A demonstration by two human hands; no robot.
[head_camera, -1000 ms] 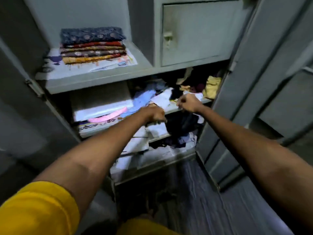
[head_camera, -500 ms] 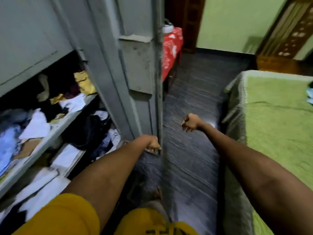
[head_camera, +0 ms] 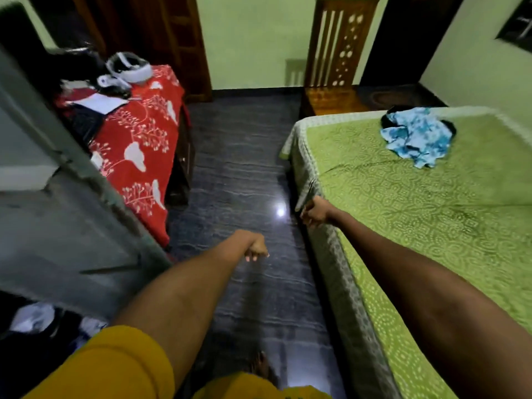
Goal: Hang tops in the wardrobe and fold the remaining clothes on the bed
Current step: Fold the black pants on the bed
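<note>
A crumpled blue and white garment (head_camera: 417, 136) lies on a dark garment (head_camera: 387, 120) at the far end of the green-covered bed (head_camera: 431, 214). The grey wardrobe door (head_camera: 72, 226) stands open at the left, and a little of the wardrobe's cluttered inside (head_camera: 34, 319) shows at the bottom left. My left hand (head_camera: 254, 249) hangs over the dark floor with its fingers loosely curled, holding nothing. Just at the bed's near-left edge is my right hand (head_camera: 315, 213), also loosely curled and holding nothing. Both hands are far from the garments.
A table under a red patterned cloth (head_camera: 138, 145) stands left of the aisle, with a white headset (head_camera: 128, 67) and papers on it. A wooden chair (head_camera: 336, 61) stands at the back wall. The dark floor (head_camera: 239, 174) runs between table and bed.
The view has swung right, from the wardrobe shelves to the room and bed. Both hands have come away from the shelf and now hang over the aisle holding nothing.
</note>
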